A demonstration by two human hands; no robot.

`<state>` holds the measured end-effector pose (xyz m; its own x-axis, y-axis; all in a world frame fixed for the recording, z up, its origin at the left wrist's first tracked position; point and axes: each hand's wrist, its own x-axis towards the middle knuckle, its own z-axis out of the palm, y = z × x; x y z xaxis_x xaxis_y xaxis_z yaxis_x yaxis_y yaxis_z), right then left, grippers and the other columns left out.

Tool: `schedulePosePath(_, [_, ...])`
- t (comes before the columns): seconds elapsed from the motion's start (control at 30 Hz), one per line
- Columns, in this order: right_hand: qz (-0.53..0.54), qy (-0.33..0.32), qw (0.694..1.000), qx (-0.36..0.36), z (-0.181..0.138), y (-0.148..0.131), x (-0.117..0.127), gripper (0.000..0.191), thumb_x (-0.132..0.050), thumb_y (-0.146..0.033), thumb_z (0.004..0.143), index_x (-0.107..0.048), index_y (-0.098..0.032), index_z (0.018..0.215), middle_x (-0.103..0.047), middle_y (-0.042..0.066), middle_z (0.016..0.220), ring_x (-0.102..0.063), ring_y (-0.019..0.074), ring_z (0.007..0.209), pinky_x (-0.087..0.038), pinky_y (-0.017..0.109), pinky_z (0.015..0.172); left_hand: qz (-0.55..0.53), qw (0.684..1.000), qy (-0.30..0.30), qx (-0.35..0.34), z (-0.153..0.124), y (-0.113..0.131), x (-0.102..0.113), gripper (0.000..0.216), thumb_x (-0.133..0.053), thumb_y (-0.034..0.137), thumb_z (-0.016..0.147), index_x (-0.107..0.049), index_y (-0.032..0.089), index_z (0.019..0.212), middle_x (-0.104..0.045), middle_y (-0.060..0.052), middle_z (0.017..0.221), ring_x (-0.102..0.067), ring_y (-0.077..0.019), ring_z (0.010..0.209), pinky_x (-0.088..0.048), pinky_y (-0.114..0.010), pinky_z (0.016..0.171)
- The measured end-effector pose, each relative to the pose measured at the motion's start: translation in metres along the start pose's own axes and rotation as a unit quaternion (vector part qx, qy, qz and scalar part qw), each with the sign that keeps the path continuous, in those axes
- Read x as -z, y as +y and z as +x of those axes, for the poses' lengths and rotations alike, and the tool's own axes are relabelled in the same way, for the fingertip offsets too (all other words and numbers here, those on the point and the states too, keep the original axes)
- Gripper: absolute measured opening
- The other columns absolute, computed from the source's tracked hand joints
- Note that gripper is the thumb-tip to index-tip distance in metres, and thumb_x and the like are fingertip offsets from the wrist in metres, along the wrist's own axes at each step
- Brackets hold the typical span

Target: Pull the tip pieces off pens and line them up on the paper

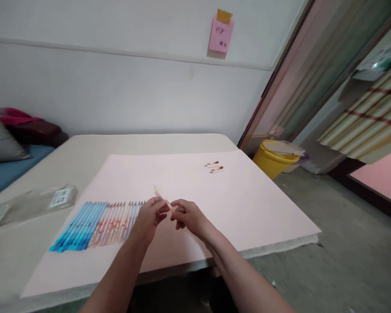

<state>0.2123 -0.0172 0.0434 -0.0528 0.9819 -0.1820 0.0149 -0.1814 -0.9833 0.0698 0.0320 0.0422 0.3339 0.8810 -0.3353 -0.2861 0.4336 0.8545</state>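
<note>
A slim pale pen (163, 196) with an orange lower end slants between my two hands above the pink sheet. My left hand (152, 215) pinches its middle between thumb and fingers. At its lower end, the fingers of my right hand (188, 216) are closed on it. Left of my hands lies a neat row of pens: several blue pens (81, 224), then several pink patterned pens (112, 221), then several pale blue-grey pens (132, 215), partly hidden by my left arm. Two short pen-like pieces (216, 169) with brown figures lie farther back on the right.
The pink sheet (247, 208) covers much of the table (94, 145). A clear plastic bag (35, 208) lies at the left. Beyond the right edge stands a yellow bin (270, 161). A white wall with a pink note (220, 34) rises behind.
</note>
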Motion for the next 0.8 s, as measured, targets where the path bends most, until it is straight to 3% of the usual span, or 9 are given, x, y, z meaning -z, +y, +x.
schedulePosePath(0.23, [0.048,-0.049,0.998,-0.01,-0.009,-0.011,0.006,0.023,-0.057,-0.021,0.07,-0.064,-0.017,0.091,-0.064,-0.001,0.066,-0.052,0.0084,0.045,-0.034,0.022,0.045,-0.093,0.995,0.013,-0.038,0.007,0.008,0.013,0.025,-0.066,0.026,0.073,-0.058,0.016,0.095,-0.065,-0.009,0.094,-0.062,-0.0132,0.08,-0.049,-0.021,0.065])
schedulePosePath(0.4, [0.138,-0.054,0.988,-0.044,-0.01,-0.013,-0.001,0.021,-0.057,-0.033,0.076,-0.061,-0.017,0.088,-0.06,-0.001,0.064,-0.048,0.007,0.043,-0.026,0.021,0.042,-0.1,0.994,-0.019,-0.035,0.004,0.007,0.01,0.016,-0.067,0.021,0.073,-0.058,0.015,0.086,-0.065,-0.008,0.092,-0.061,-0.0115,0.074,-0.05,-0.02,0.064])
schedulePosePath(0.53, [0.186,-0.037,0.979,-0.074,-0.009,-0.014,-0.009,0.026,-0.052,-0.04,0.079,-0.057,-0.015,0.074,-0.052,-0.002,0.054,-0.036,0.0057,0.036,-0.019,0.022,0.038,-0.091,0.993,-0.061,-0.038,0.0,0.006,0.002,0.015,-0.066,0.021,0.074,-0.061,0.013,0.086,-0.066,-0.009,0.092,-0.062,-0.0147,0.08,-0.051,-0.027,0.074])
schedulePosePath(0.67, [0.198,-0.033,0.975,-0.093,-0.009,-0.016,-0.013,0.019,-0.053,-0.033,0.076,-0.054,-0.015,0.07,-0.037,-0.008,0.044,-0.019,0.0037,0.035,-0.009,0.021,0.038,-0.122,0.991,-0.042,-0.026,-0.002,0.008,-0.001,0.026,-0.061,0.022,0.078,-0.059,0.013,0.103,-0.064,-0.013,0.105,-0.061,-0.0205,0.098,-0.049,-0.032,0.084])
schedulePosePath(0.8, [0.147,-0.014,0.986,-0.082,-0.008,-0.012,-0.018,0.019,-0.05,-0.033,0.078,-0.053,-0.016,0.069,-0.035,-0.009,0.044,-0.017,0.0037,0.036,-0.008,0.021,0.038,-0.118,0.992,-0.015,-0.046,0.001,0.008,0.002,0.019,-0.064,0.021,0.076,-0.061,0.011,0.093,-0.067,-0.012,0.095,-0.063,-0.0188,0.092,-0.049,-0.03,0.083])
